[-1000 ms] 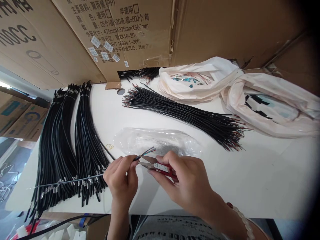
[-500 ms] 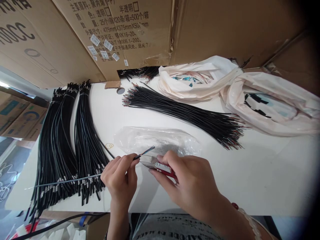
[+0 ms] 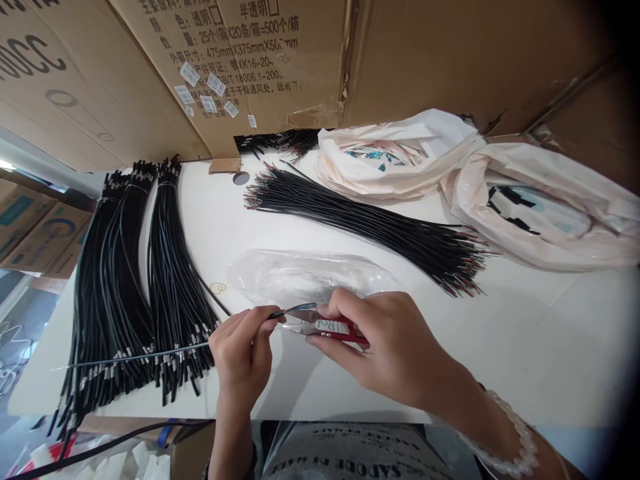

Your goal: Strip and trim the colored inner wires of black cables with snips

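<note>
My left hand (image 3: 239,353) is closed around a black cable (image 3: 276,315), whose stripped end points right. Thin bluish inner wires (image 3: 301,307) fan out of that end. In my right hand (image 3: 395,343) is a pair of red-handled snips (image 3: 340,328), blades toward the cable and a little apart, just below the wires. The wire tips reach my right thumb and index finger; whether these pinch them I cannot tell. A thin grey-blue strand (image 3: 135,357) runs leftward from my left fist across the bundled cables (image 3: 175,267).
A clear plastic bag (image 3: 270,273) lies just beyond my hands. Farther back is a loose bundle of black cables (image 3: 360,220) with bare ends. Two white bags (image 3: 400,187) with small pieces inside stand at the back right, before cardboard boxes (image 3: 400,67).
The wires have swung from slanting upward to nearly level, their tips now at my right fingertips. My right hand and the snips have shifted slightly right.
</note>
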